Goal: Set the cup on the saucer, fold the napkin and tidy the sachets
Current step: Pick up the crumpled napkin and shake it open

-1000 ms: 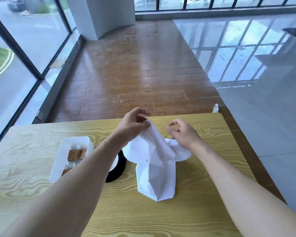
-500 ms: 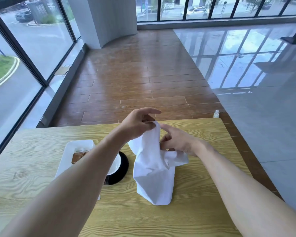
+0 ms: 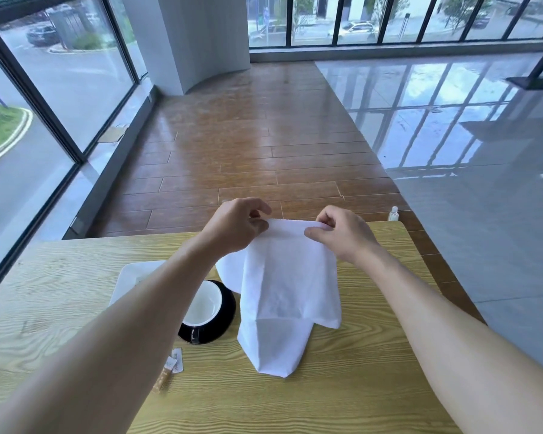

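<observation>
The raised napkin (image 3: pixel 287 283), pinched at its top edge by the left hand (image 3: pixel 237 228) and right hand (image 3: pixel 345 234), screens the table's (image 3: pixel 342 393) middle. Left of it, the cup (image 3: pixel 206 311), white tray (image 3: pixel 129 280) and loose sachets (image 3: pixel 170 369) crowd the surface under the left forearm. Bare wood lies open along the near edge and the right side.

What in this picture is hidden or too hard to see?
All in the head view:
- White tray: mostly behind the left forearm, so its contents are hidden.
- Cup: its left side is covered by that forearm; whether a saucer sits underneath cannot be told.
- Sachets: too small for the print to be read.
- Napkin: its top corners are pinched inside the left hand and right hand.
</observation>
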